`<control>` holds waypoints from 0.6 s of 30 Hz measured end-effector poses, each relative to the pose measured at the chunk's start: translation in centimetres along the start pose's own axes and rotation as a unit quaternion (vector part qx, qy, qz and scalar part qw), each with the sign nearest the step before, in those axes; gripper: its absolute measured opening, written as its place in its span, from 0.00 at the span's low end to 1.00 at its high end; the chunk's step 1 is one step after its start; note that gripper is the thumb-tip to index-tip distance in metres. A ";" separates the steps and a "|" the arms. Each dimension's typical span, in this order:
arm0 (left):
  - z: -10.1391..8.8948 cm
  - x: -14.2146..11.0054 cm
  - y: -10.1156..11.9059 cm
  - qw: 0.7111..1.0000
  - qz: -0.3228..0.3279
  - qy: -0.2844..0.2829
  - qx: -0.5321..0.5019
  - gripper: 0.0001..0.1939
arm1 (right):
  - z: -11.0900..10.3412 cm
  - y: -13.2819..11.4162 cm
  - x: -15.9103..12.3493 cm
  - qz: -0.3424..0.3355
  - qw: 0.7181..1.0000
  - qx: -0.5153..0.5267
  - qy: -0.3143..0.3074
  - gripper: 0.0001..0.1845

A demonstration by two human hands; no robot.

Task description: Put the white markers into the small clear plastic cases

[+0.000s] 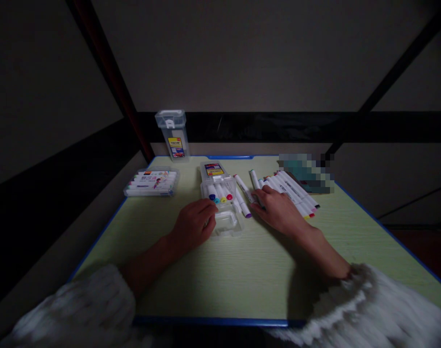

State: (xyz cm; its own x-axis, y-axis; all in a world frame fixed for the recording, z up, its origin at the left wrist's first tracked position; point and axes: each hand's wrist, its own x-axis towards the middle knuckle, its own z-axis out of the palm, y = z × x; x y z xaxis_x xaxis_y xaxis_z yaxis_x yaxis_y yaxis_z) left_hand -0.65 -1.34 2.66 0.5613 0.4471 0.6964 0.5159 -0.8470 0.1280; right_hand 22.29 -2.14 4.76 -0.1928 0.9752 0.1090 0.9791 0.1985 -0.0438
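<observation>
A clear plastic marker case (218, 189) lies with its end cap (229, 220) swung open towards me. Several white markers with blue, turquoise, yellow and red ends show inside it. My left hand (194, 223) is curled, its fingertips against the case where the cap joins. To the right, my right hand (278, 210) reaches over loose markers, thumb and fingers closing on a white marker (243, 186) with a red end. A green-ended marker (254, 179) runs partly under that hand. Between case and hand rests a purple-ended marker (243, 205).
Several loose markers (296, 191) lie side by side beyond my right hand. A closed marker case (152, 182) lies at the left, and a tall clear case (175, 137) stands behind. A blurred-out teal item (307, 174) is at the back right. The table (213, 285) has blue edges.
</observation>
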 end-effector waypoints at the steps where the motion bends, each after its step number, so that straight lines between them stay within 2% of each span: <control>1: 0.0 0.0 0.0 1.000 0.001 0.000 0.000 0.08 | 0.0 0.0 0.0 0.000 1.000 0.001 0.000 0.17; 18: 0.0 0.0 0.0 1.000 0.001 0.002 0.005 0.08 | -0.2 -0.2 0.0 0.009 1.000 -0.011 -0.014 0.17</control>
State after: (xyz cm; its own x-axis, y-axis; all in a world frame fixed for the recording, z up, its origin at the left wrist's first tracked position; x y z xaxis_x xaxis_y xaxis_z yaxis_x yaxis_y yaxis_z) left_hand -0.63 -1.33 2.63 0.5600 0.4437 0.6996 0.5212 -0.8451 0.1188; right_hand 22.10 -2.19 4.99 -0.1757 0.9812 0.0804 0.9837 0.1781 -0.0236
